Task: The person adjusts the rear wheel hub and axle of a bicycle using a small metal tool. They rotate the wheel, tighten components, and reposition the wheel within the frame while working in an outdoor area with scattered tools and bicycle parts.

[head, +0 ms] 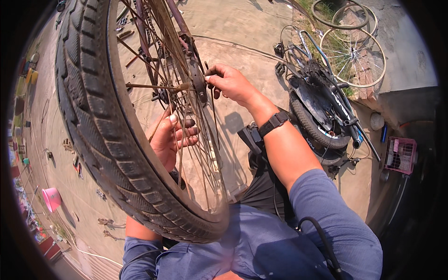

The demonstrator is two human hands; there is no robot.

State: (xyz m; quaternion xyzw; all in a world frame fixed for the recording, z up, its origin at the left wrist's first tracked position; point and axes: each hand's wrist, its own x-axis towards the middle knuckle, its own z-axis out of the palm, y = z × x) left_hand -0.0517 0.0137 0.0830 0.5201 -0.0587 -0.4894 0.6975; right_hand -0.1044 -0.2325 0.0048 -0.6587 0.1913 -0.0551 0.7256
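Note:
A bicycle wheel with a worn, dusty black tyre (105, 115) stands upright right before me, its rusty spokes (206, 157) fanning out from the hub. My left hand (171, 136) reaches in behind the spokes, thumb raised and fingers curled loosely; the spokes partly cover it, so its grip is unclear. Thumb and index finger of my right hand (227, 82) pinch a thin metal rod close to a dark metal bracket (196, 78) at the wheel's side. A bolt shows at the bracket's lower end. Beyond the wheel rises a purplish frame tube (178, 15).
A folded-over bicycle (322, 94) lies on the ground at right. Bare rims (353, 52) lean by the wall behind it, above a pink wire cage (400, 155). Hand tools (77, 167), a brush (126, 34) and a pink bucket (51, 199) are at left.

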